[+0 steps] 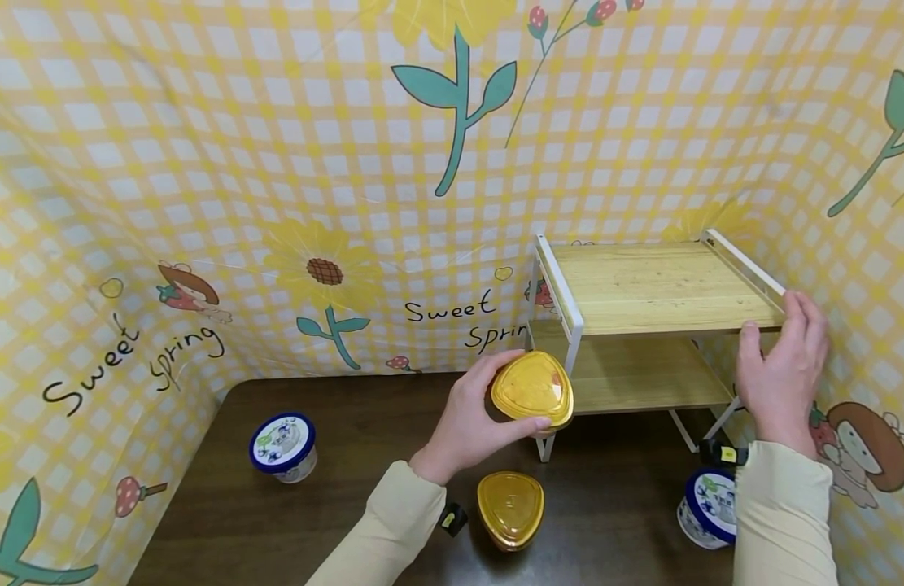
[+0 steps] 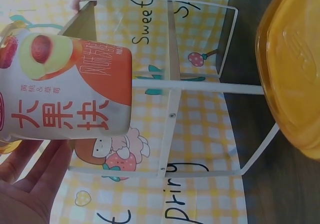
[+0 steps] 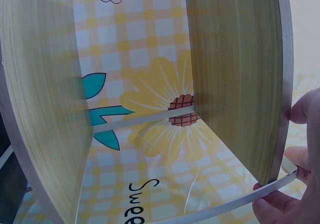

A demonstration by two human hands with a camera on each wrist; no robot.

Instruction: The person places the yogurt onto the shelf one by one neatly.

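Note:
My left hand (image 1: 469, 419) grips a yogurt cup (image 1: 532, 387) with a gold, rounded-triangular lid, just in front of the left post of a two-tier shelf (image 1: 664, 285). In the left wrist view, the yogurt cup (image 2: 95, 86) shows a white and orange label with peach and strawberry pictures. At the shelf's front right corner, my right hand (image 1: 784, 370) holds the upper board and white metal frame. In the right wrist view, that hand's fingers (image 3: 280, 206) lie against the frame corner. A second gold-lidded cup (image 1: 510, 509) stands on the table below my left hand.
On the dark brown table (image 1: 364, 521), a blue-lidded tub (image 1: 283, 446) stands at the left. Another blue-lidded tub (image 1: 708, 506) is at the right, partly behind my right sleeve. Yellow checked cloth (image 1: 334, 163) hangs behind the table and along both sides.

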